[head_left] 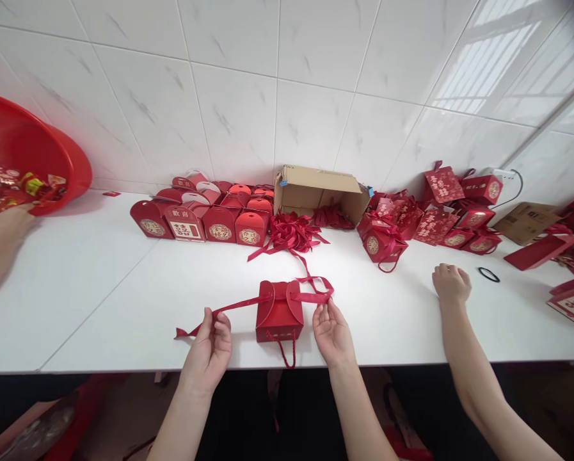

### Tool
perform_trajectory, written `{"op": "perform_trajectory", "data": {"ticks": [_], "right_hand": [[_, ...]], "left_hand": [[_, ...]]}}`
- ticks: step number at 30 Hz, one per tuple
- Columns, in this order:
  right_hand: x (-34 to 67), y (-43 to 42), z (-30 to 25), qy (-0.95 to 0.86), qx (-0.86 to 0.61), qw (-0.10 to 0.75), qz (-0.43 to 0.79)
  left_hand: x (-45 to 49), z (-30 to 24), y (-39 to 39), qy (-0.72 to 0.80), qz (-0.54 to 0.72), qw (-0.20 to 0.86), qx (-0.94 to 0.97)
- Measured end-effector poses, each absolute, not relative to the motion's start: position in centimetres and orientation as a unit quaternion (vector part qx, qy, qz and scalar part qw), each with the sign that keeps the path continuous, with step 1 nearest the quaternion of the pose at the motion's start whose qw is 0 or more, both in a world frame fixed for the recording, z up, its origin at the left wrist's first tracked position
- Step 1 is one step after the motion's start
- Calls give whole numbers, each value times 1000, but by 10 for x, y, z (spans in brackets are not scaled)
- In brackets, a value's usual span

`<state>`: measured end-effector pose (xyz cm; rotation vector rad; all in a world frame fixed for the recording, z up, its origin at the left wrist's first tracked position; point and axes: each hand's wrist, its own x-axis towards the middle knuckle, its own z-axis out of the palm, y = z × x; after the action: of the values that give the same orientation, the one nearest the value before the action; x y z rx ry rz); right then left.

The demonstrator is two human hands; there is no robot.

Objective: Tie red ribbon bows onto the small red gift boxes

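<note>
A small red gift box [279, 315] stands near the front edge of the white table [99, 288], with a red ribbon [241, 305] threaded through its top flaps. My left hand [210, 349] pinches the left stretch of the ribbon, whose free end trails left on the table. My right hand [332, 333] pinches the looped right end of the ribbon just beside the box.
A row of red gift boxes [210, 218] stands at the back left; more [430, 214] are piled at the right. An open cardboard box [318, 192] spills loose ribbons [294, 234]. Another person's hand [452, 283] rests at right; another hand [3, 227] reaches by a red basin [51, 153].
</note>
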<state>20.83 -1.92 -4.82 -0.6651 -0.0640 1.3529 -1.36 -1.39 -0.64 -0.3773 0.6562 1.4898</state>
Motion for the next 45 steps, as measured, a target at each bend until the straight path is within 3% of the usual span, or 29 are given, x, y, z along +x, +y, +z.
{"op": "perform_trajectory", "data": {"ticks": [8,18,26,38,45], "right_hand": [[216,-19,-36,95,-273,734,615],[233,-15,-28,92,-277,764,576],[246,-7,-9,35,-272,792,545],[257,-10,9,-26,-274,818,505],[256,-4,50,-167,-264,842,440]], "left_hand": [[-25,-7,-16,333,682,641,-115],[-35,-7,-8,390,728,564,-27],[-44,15,-3,449,791,399,112],[-41,27,2,408,799,414,154],[-32,69,12,359,812,376,265]]}}
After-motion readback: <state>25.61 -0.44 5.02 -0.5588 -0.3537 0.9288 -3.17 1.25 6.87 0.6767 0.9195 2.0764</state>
